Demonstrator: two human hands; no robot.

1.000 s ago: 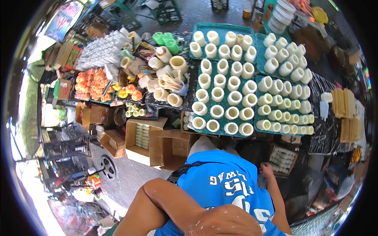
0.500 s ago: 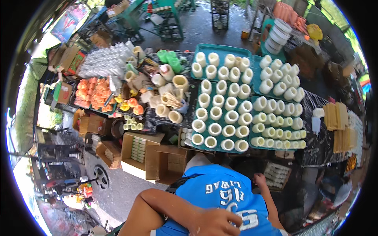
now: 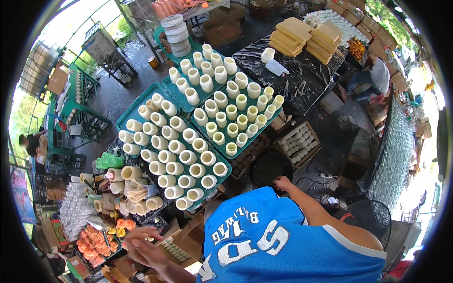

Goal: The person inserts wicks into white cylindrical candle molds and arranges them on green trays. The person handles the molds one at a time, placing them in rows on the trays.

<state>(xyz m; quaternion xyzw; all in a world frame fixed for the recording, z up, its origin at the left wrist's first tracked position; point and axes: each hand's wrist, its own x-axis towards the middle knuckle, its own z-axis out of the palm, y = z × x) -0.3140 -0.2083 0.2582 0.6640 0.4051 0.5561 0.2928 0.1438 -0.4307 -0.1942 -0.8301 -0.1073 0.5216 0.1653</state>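
My left hand [image 3: 144, 247] is raised at the lower left, fingers loosely spread and somewhat blurred, with nothing in it. In this view it overlaps the boxes and orange pieces beyond. At the end of my outstretched right arm, my right hand [image 3: 281, 183] is at the near edge of a dark round thing [image 3: 270, 165], perhaps a stool seat or pan. Its fingers are small and partly hidden; whether they grip that edge I cannot make out. In front of me, teal trays [image 3: 214, 186] carry rows of cream, hollow wax-like cylinders [image 3: 177, 147].
An open box of white pieces [image 3: 299, 144] stands beyond my right hand. Yellow slabs [image 3: 289, 37] lie on a black-covered table [image 3: 252, 59]. Orange pieces [image 3: 96, 243] and clear cups [image 3: 75, 207] sit at left. A black mesh fan guard [image 3: 370, 219] is at right.
My view has swung to the right, so the trays now stand left of centre. My left hand has moved from in front of my body out to the left. My right arm reaches to the dark round thing.
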